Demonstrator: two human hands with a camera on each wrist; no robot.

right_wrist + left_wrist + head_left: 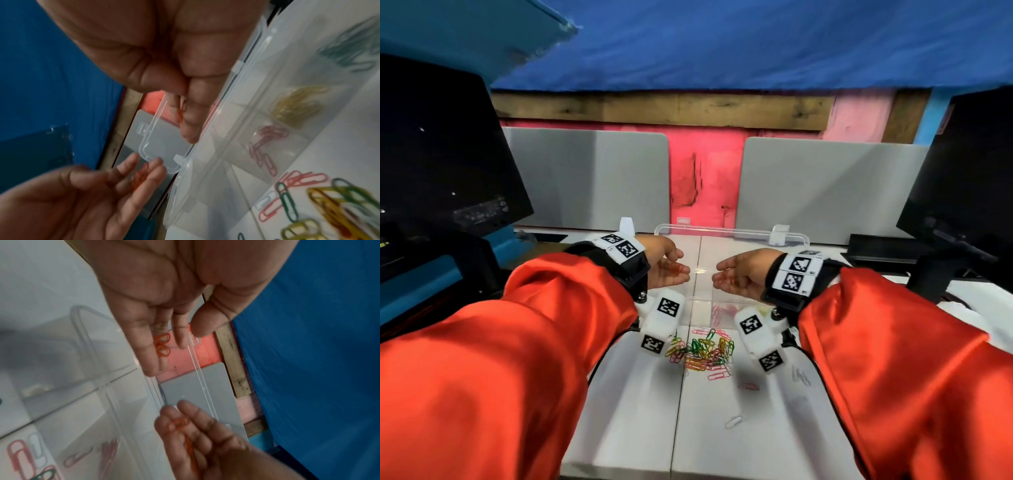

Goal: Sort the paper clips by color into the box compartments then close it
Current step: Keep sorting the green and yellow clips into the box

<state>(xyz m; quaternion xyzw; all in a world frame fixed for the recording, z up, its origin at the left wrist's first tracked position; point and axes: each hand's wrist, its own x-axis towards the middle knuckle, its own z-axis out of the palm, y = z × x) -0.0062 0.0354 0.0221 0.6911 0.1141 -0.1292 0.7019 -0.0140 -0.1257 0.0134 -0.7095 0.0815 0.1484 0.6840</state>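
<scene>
My left hand [683,265] hovers palm-up over the left part of the clear compartment box [700,301], fingers nearly straight, with orange paper clips [162,345] lying across them. Facing it, my right hand [719,272] is cupped, and its thumb and curled fingers pinch more orange clips [182,112]. The box lid [729,233] stands open at the back. Yellow clips [296,105], pink clips [265,146] and green clips [353,53] lie in separate compartments. A mixed pile of clips [702,349] sits on the white table in front of the box.
A few stray clips [734,421] lie nearer me on the table [640,428]. Dark monitors [438,161] stand at the left and at the right [969,171]. Grey divider panels [585,178] close off the back edge.
</scene>
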